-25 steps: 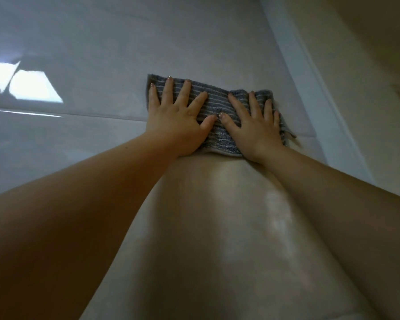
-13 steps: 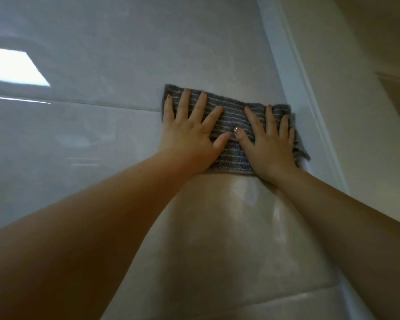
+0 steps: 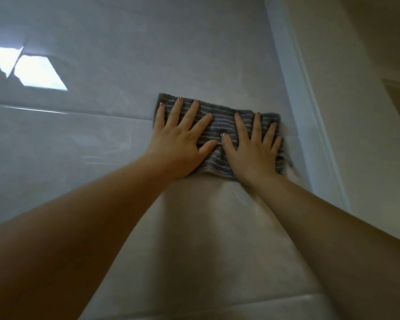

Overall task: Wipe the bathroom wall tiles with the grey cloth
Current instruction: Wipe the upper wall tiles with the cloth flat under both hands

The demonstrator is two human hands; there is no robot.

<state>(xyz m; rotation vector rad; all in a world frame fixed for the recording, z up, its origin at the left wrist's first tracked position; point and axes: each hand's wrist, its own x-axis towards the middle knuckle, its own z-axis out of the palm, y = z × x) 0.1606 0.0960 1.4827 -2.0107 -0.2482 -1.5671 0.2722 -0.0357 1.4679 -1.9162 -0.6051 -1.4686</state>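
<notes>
Bare forearms; left grip and right grip show pale glossy fingernails.

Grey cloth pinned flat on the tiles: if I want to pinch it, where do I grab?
Probably the lower right corner, from below: it sticks out loose past the right hand, while the rest of the grey cloth lies flat on the wall tiles under it and the left hand.
</notes>
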